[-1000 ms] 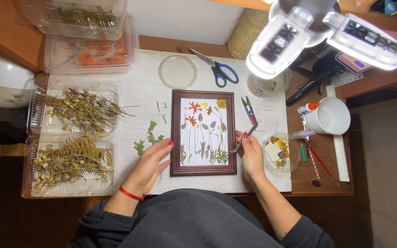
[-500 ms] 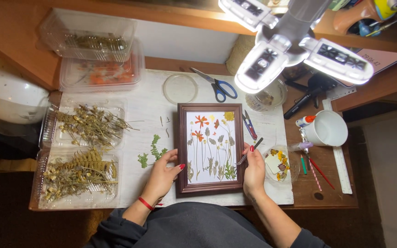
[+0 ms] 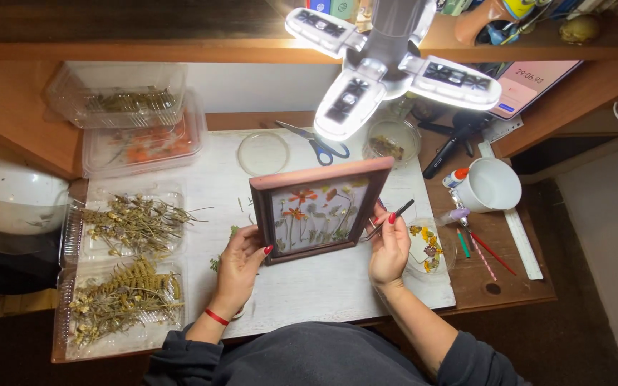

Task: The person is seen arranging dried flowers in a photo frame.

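A brown wooden picture frame (image 3: 317,209) holding pressed orange flowers and green stems is lifted off the white work surface (image 3: 309,286) and tilted up toward me. My left hand (image 3: 241,263) grips its lower left corner. My right hand (image 3: 389,246) holds its right edge, with black tweezers (image 3: 390,214) pinched between the fingers. A red band circles my left wrist.
Clear plastic trays of dried plants (image 3: 124,268) lie at the left, two more (image 3: 137,118) at the back. Blue-handled scissors (image 3: 320,146), a round clear lid (image 3: 262,152), a white mug (image 3: 491,184), a dish of pressed flowers (image 3: 427,246), a ruler (image 3: 520,232) and a bright lamp (image 3: 388,64) surround the frame.
The frame lay flat on the work surface before; now both hands have raised it and tipped its top edge up. The view has also shifted down the desk.
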